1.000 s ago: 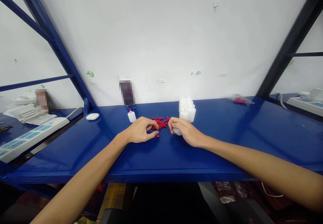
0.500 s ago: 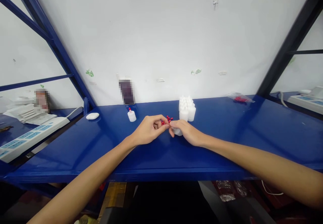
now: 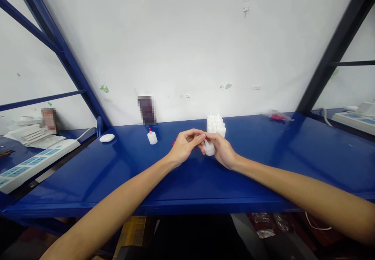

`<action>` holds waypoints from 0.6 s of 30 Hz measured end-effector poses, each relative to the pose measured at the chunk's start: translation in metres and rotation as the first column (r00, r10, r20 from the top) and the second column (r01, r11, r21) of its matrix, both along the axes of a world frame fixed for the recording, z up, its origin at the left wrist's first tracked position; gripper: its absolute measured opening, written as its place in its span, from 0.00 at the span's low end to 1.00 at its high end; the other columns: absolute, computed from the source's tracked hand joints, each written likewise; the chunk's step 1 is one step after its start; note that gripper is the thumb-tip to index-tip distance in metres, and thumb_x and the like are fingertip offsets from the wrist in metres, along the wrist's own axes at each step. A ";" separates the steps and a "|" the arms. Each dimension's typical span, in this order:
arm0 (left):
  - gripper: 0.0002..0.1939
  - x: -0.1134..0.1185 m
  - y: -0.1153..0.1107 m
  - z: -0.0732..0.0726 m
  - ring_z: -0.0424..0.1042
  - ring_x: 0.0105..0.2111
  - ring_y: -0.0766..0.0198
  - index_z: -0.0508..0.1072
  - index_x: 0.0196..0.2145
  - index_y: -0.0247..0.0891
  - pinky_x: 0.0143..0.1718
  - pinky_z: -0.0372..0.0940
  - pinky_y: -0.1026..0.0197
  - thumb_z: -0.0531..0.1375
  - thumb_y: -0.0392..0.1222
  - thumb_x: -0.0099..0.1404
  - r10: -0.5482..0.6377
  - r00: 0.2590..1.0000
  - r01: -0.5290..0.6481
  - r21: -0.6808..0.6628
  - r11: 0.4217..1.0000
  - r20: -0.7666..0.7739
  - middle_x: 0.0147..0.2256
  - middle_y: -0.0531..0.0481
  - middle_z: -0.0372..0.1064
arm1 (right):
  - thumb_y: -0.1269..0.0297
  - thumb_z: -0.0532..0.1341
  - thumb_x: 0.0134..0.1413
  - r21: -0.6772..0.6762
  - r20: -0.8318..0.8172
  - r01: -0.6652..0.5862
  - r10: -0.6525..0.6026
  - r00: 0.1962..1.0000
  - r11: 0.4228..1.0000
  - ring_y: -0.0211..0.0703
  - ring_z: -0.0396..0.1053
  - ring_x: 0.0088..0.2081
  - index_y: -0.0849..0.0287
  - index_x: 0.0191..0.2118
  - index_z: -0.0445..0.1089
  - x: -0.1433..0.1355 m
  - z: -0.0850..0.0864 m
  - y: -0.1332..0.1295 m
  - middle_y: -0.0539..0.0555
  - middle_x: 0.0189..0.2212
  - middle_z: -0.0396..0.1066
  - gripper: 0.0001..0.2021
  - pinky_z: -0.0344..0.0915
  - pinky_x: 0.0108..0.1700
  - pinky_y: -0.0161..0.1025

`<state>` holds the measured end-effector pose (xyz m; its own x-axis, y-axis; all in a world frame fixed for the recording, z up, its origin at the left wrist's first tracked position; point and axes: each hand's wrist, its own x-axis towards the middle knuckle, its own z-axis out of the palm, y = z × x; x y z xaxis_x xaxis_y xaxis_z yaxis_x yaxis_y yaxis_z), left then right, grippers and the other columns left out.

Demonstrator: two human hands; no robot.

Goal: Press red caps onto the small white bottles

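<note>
Two hands meet at the frame's centre over the blue shelf (image 3: 263,166). My right hand (image 3: 222,150) is wrapped round a small white plastic bottle (image 3: 209,149), fingers closed on its body; my left hand (image 3: 186,147) pinches together at its neck, whatever it pinches being hidden. Light, smooth and squeezable, I judge, so best held low on the body, gently. More white bottles (image 3: 216,125) cluster just behind.

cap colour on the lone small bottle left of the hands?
Red cap on a white small bottle, seen in the head view.
</note>
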<state>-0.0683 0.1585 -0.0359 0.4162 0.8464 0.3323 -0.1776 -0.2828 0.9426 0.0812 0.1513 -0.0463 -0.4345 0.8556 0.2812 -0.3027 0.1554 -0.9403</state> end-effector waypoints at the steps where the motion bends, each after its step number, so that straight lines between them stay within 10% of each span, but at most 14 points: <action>1: 0.18 0.000 0.000 -0.003 0.73 0.22 0.66 0.74 0.36 0.33 0.26 0.65 0.65 0.67 0.51 0.60 0.007 1.000 -0.006 -0.014 1.000 0.022 0.26 0.52 0.70 | 0.53 0.52 0.56 0.006 -0.010 -0.009 0.009 1.000 1.000 0.41 0.59 0.25 0.58 0.25 0.63 0.000 0.001 -0.001 0.51 0.20 0.62 0.16 0.57 0.32 0.38; 12: 0.17 0.002 -0.004 -0.009 0.68 0.23 0.70 0.75 0.33 0.33 0.26 0.64 0.66 0.69 0.51 0.57 0.027 0.995 -0.019 -0.072 0.997 0.100 0.25 0.53 0.69 | 0.53 0.56 0.56 0.016 -0.048 -0.027 0.028 0.998 0.999 0.40 0.61 0.28 0.59 0.24 0.64 -0.001 -0.001 -0.001 0.52 0.24 0.65 0.16 0.60 0.34 0.39; 18: 0.17 0.000 -0.002 -0.012 0.69 0.23 0.69 0.77 0.36 0.34 0.28 0.67 0.62 0.67 0.52 0.59 0.063 0.998 -0.063 0.143 0.988 0.010 0.26 0.54 0.65 | 0.46 0.56 0.60 0.097 0.027 0.012 -0.015 1.000 0.995 0.39 0.62 0.27 0.60 0.25 0.66 0.001 -0.014 0.008 0.52 0.22 0.66 0.22 0.59 0.32 0.38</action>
